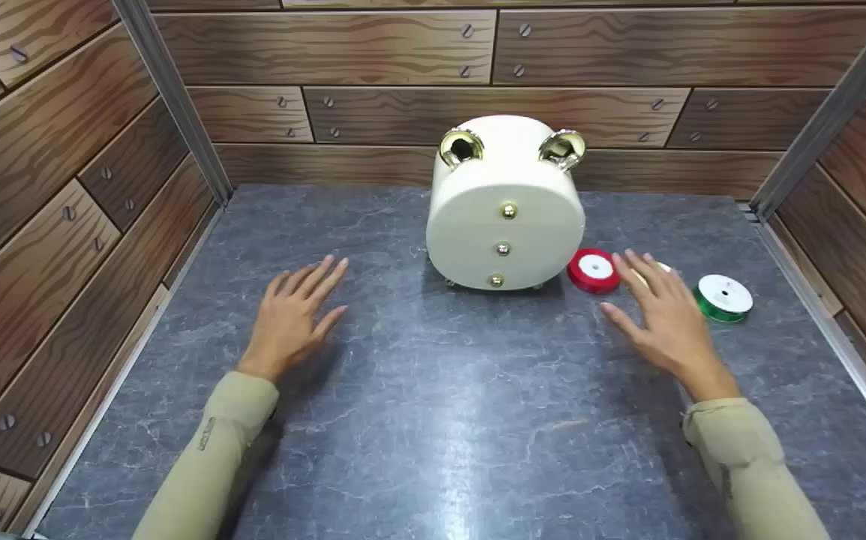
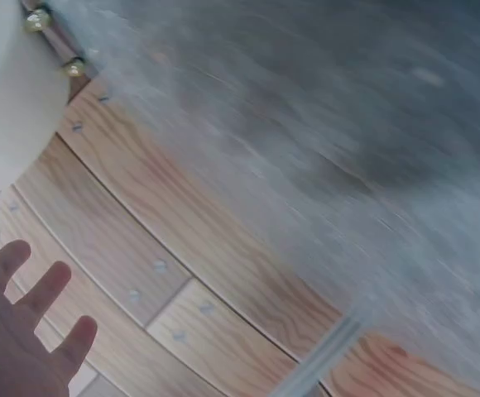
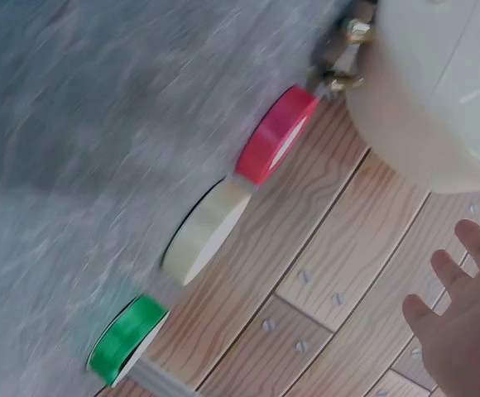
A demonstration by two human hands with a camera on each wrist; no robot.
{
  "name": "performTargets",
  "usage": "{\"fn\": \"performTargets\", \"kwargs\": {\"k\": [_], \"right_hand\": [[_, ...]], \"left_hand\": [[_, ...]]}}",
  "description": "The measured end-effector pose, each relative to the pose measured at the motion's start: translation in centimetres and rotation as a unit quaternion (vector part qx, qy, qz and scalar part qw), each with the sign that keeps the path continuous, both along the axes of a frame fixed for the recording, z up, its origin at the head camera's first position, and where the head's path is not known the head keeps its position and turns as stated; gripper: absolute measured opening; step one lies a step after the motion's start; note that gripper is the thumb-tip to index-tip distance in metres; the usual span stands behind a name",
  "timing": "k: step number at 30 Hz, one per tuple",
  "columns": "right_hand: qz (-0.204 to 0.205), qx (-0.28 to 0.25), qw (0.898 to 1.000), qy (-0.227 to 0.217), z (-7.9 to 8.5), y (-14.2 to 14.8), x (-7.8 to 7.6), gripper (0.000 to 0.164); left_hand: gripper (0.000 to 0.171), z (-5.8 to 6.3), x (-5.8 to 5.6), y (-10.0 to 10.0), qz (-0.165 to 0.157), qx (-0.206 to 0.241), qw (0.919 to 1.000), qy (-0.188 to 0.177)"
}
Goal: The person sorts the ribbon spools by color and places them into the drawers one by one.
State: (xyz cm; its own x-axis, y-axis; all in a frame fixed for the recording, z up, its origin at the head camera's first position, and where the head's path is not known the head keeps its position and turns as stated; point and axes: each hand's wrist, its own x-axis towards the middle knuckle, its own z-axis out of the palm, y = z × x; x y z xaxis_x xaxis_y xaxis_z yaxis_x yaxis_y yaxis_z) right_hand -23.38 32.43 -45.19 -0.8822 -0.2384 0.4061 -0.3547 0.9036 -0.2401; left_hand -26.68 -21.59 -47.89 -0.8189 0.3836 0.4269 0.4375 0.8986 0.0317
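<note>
Cream-coloured and glossy, a rounded box [image 1: 506, 229] with three gold knobs and two gold ear-shaped pieces is standing towards the back of the grey marbled bench [image 1: 433, 420]. The left hand [image 1: 290, 319] is hovering well apart from it, fingers spread wide, holding nothing. The right hand [image 1: 662, 319], equally spread and grasping nothing, is hovering near a red ribbon spool [image 1: 593, 271], a cream ribbon spool [image 3: 207, 231] and a green ribbon spool [image 1: 724, 298]; the red one is lying just beside the box.
</note>
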Motion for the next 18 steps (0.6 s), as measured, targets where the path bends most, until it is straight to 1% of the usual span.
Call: {"fn": "performTargets", "kwargs": {"k": [6,11,14,18], "right_hand": [[0.013,-0.032,0.999,-0.028,0.4,-1.7,-0.7,0.066],[0.018,-0.048,0.997,-0.051,0.9,-3.0,-1.1,0.063],[0.025,-0.059,0.997,-0.046,1.0,-3.8,-1.4,0.061],[0.033,-0.075,0.996,-0.025,1.3,-4.6,-2.0,0.058]], "left_hand": [[0.065,0.4,-1.1,2.7,-0.029,0.016,0.9994,-0.006],[0.066,1.2,-1.7,5.0,-0.043,0.027,0.9987,-0.004],[0.067,1.8,-2.3,6.4,-0.056,0.041,0.9976,0.008],[0.062,2.5,-3.0,8.4,-0.073,0.053,0.9954,0.032]]}}
